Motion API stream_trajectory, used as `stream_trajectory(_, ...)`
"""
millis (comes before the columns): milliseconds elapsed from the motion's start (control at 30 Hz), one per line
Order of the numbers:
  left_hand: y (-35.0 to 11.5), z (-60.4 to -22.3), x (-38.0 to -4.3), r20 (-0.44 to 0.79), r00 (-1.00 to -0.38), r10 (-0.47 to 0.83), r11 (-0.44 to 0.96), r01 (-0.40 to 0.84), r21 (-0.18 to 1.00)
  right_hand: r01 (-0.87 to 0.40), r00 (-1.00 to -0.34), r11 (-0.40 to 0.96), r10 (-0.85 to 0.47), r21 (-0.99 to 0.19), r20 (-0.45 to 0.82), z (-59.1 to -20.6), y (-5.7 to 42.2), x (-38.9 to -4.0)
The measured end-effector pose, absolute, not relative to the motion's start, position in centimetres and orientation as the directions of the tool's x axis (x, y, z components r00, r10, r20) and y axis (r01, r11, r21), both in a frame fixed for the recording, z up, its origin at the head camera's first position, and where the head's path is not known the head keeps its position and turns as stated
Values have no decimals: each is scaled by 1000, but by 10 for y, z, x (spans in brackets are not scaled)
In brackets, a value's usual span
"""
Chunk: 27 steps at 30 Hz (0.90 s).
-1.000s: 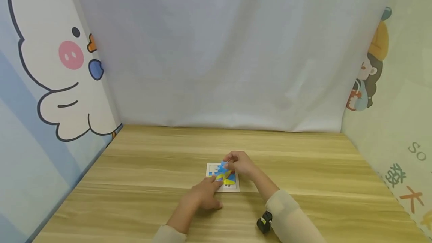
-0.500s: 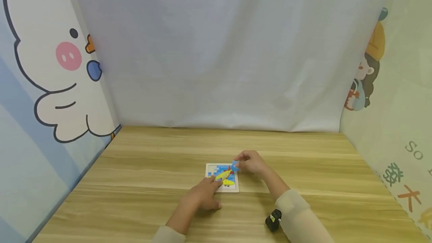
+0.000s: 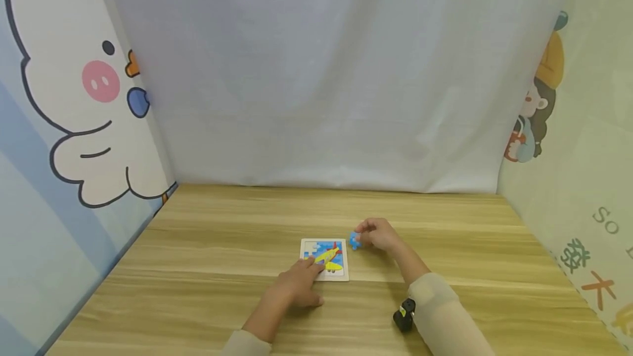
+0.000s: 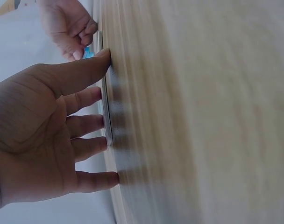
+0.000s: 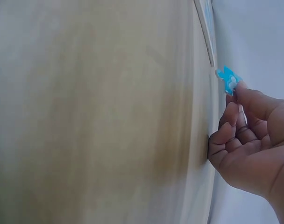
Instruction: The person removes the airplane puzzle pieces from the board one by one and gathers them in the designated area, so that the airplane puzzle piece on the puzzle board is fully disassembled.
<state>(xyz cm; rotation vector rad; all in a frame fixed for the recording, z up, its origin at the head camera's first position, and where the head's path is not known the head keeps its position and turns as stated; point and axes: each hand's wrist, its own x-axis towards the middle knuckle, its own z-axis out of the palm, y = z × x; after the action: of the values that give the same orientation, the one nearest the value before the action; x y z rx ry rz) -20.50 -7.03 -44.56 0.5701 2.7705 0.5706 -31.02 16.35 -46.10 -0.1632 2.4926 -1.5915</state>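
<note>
A small jigsaw puzzle (image 3: 338, 260) in a white square frame lies on the table, showing a yellow airplane with a red tail on blue. Its upper left corner shows bare white board. My left hand (image 3: 298, 283) rests on the puzzle's lower left part with fingers spread; in the left wrist view the left hand (image 4: 44, 126) has its fingertips along the frame's edge. Just right of the frame, my right hand (image 3: 381, 235) pinches a blue puzzle piece (image 3: 354, 240) between thumb and fingers. The right wrist view shows this blue piece (image 5: 230, 81) with a white patch, held tilted up.
The wood-grain table (image 3: 222, 224) spreads out around the puzzle. A black device (image 3: 405, 315) sits by the right sleeve. A pale curtain (image 3: 316, 70) hangs behind the table, and printed cartoon panels (image 3: 99, 125) stand at the sides.
My right hand has drawn the blue piece from over the puzzle's upper part to the right, beyond the frame. My left hand has stayed on the puzzle.
</note>
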Motion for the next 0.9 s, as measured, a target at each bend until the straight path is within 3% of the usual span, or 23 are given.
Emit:
stream_trajectory(233, -72, -447, -204, -171, -890, 423, 850, 325, 414, 53, -979, 475, -148, -878, -140, -469, 165, -319)
stream_trajectory(900, -72, -446, -206, -160, -890, 426, 843, 326, 428, -12, -992, 584, -110, -812, -65, -470, 159, -326)
